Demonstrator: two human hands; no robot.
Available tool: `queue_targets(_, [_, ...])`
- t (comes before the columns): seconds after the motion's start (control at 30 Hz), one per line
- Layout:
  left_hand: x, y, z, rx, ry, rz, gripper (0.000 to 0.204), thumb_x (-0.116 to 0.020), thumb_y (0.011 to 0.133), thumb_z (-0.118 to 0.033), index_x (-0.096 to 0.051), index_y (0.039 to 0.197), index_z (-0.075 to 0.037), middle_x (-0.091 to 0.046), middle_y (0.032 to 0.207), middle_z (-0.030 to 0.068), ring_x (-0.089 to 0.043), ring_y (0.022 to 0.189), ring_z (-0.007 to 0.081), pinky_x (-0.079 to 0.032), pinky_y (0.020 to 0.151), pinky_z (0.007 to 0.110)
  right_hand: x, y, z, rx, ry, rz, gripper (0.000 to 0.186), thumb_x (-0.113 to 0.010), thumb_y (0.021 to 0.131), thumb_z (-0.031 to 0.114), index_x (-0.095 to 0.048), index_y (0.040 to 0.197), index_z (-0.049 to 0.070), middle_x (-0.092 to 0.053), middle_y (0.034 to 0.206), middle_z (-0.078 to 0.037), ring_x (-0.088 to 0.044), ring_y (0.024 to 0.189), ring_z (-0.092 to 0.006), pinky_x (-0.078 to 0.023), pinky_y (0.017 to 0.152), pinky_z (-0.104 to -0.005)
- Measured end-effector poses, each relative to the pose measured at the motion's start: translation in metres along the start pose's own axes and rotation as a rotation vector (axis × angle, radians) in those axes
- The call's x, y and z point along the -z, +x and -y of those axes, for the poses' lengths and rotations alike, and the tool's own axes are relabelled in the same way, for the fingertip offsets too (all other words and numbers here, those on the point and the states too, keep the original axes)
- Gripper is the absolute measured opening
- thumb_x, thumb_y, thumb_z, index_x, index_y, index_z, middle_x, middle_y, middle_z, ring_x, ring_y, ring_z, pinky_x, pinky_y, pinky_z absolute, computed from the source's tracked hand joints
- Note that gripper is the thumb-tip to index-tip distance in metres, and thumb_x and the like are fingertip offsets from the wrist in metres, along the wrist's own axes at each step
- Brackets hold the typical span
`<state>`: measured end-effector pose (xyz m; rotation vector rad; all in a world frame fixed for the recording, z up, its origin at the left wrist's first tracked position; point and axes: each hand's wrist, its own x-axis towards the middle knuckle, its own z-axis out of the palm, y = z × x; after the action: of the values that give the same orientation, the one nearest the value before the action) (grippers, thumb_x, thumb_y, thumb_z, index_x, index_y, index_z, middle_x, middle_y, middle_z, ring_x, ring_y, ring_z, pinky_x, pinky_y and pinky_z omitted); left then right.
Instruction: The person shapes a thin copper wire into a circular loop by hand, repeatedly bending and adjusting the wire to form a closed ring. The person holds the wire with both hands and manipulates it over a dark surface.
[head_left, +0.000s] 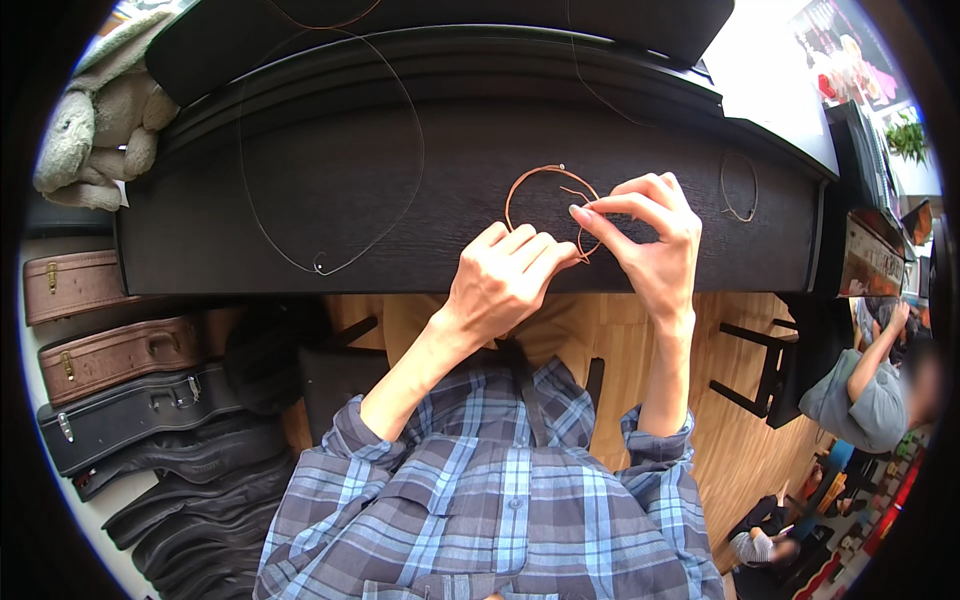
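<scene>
A copper-coloured guitar string (pixel 508 203), wound into a small ring with a ball end at its top, is between my hands just above the black wooden top. My left hand (pixel 497 272) is closed on the ring's lower part, knuckles up. At the ring's right side, my right hand (pixel 655 228) pinches the string between thumb and forefinger, and a short loose end sticks out past the fingertips. A thin silvery string (pixel 422 160) lies in a wide loop to the left. Off to the right is a smaller coiled string (pixel 725 180).
Another thin string (pixel 576 60) trails across the black top (pixel 470 130) at the back. A plush toy (pixel 120 110) sits at the far left. Instrument cases (pixel 120 355) stand in a row below it. A black stool (pixel 760 370) and a person (pixel 865 400) are at right.
</scene>
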<state>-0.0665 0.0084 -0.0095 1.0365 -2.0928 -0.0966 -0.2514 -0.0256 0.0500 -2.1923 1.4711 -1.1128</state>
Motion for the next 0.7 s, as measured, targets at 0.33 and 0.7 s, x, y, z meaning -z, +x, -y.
queue_targets(0.33, [0.001, -0.002, 0.002, -0.031, -0.057, -0.066, 0.013, -0.081, 0.079, -0.009, -0.071, 0.088, -0.009, -0.069, 0.079, -0.0006, -0.063, 0.066, 0.0152, -0.047, 0.058, 0.030, 0.007, -0.003, 0.003, -0.299, 0.084, 0.214, 0.020, -0.087, 0.077, 0.019, -0.073, 0.086, 0.009, -0.055, 0.083, 0.000, -0.049, 0.073, -0.0105, -0.041, 0.063, -0.0284])
queue_targets(0.7, [0.003, -0.003, 0.001, 0.037, -0.105, -0.050, 0.015, -0.075, 0.082, -0.011, -0.071, 0.096, -0.009, -0.067, 0.079, -0.0012, -0.062, 0.070, 0.0146, -0.048, 0.062, 0.031, 0.014, -0.038, 0.004, -0.074, 0.303, -0.031, 0.072, -0.096, 0.062, 0.010, -0.057, 0.121, 0.007, -0.049, 0.111, -0.003, -0.051, 0.073, -0.0072, -0.041, 0.066, -0.0244])
